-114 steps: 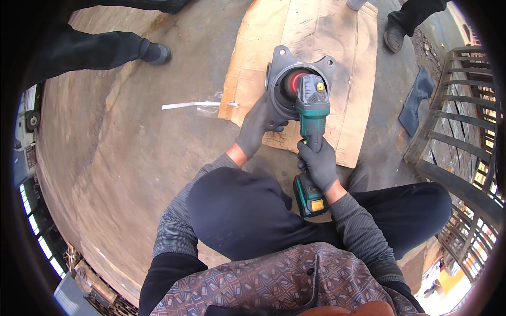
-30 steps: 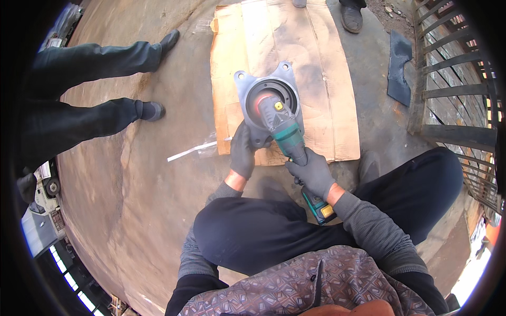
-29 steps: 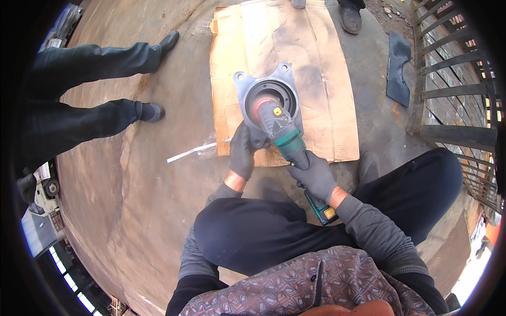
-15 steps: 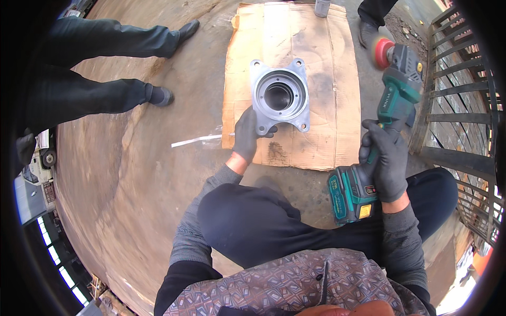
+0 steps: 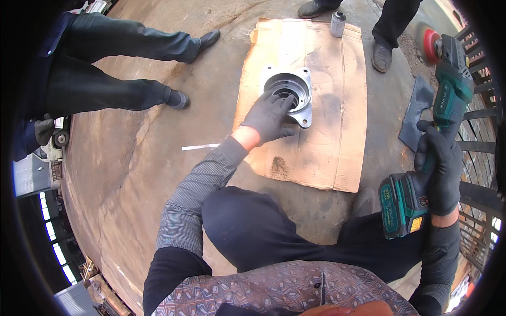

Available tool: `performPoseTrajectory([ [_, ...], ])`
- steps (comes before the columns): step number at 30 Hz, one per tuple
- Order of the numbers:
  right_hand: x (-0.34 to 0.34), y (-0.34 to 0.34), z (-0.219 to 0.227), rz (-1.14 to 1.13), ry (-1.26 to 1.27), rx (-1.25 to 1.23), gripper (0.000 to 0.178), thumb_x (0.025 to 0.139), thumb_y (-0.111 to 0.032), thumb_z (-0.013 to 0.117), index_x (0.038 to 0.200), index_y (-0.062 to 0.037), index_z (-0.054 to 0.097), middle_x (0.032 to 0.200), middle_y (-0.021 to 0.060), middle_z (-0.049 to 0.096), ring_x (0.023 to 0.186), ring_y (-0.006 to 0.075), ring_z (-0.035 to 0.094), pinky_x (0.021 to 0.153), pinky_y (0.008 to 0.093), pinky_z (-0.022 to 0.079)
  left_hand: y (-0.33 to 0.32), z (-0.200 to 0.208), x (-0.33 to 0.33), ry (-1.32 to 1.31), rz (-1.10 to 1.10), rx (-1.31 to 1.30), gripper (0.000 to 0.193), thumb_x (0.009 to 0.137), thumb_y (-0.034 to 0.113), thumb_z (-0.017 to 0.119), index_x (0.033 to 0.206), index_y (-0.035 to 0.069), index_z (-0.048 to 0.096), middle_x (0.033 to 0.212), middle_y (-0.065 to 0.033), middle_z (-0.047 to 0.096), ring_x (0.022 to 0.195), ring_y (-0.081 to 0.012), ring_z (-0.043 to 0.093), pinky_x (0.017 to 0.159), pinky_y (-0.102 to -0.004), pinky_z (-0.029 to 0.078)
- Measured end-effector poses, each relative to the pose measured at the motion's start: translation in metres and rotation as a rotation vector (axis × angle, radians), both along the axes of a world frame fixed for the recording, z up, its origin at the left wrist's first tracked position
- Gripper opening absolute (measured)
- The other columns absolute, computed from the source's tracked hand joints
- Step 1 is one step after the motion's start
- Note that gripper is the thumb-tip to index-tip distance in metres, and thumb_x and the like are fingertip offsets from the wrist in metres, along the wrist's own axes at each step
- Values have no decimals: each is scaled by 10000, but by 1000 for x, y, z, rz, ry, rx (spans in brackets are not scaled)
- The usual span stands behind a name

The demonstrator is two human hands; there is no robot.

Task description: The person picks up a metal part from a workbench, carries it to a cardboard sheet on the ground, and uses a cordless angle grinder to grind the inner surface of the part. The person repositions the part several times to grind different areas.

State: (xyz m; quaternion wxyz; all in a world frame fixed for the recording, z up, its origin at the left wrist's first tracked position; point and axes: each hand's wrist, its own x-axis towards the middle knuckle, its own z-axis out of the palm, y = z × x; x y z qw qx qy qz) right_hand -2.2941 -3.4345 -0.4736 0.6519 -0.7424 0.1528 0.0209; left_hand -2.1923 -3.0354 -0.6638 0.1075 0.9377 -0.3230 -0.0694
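A grey metal flanged housing [image 5: 299, 116] with a round stepped bore and corner bolt holes sits on a flattened cardboard sheet [image 5: 327, 152]. My gloved left hand [image 5: 266, 118] rests over its near left side, fingers stretched toward the bore and thumb apart, covering part of the flange. Off to the right, my gloved right hand [image 5: 441, 171] is wrapped round the handle of a green and black cordless angle grinder [image 5: 452, 100]. The grinder's red disc [image 5: 431, 46] points away from me, apart from the housing, and its battery hangs toward my knee.
A spray can [image 5: 338, 25] stands at the cardboard's far edge. A dark flat plate [image 5: 416, 113] lies by the slatted metal rack [image 5: 477, 113] at right. One person's legs [image 5: 132, 42] are at left, another's shoe [image 5: 381, 57] beyond the cardboard. A white strip [image 5: 199, 147] lies on the ground.
My left hand has gone from gripping the housing's lower left edge to lying over its bore. The housing now sits tilted differently, farther from me. The grinder has moved right, away from the cardboard.
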Motion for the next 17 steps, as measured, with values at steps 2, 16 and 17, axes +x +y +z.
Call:
performPoseTrajectory([
  [2, -2, 2, 1, -39, 64, 69, 409, 1075, -273, 644, 1292, 71, 692, 824, 23, 639, 604, 95, 603, 553, 234, 471, -11, -5, 27, 27, 70, 82, 701, 845, 479, 858, 1364, 61, 644, 1228, -160, 748, 1280, -338, 653, 1197, -467, 410],
  [16, 0, -11, -5, -59, 203, 242, 366, 1025, -236, 714, 1260, 43, 683, 787, 42, 654, 592, 121, 623, 542, 264, 490, -52, 24, 169, 170, 265, 92, 825, 951, 520, 697, 1641, 123, 479, 1495, -191, 671, 1403, -374, 607, 1194, -461, 458],
  [17, 3, -14, -5, -46, 235, 287, 376, 1027, -245, 724, 1264, 44, 683, 795, 49, 666, 603, 124, 638, 553, 269, 508, -42, 37, 164, 64, 244, 34, 861, 981, 563, 653, 1696, 152, 404, 1557, -227, 616, 1444, -374, 581, 1281, -406, 355],
])
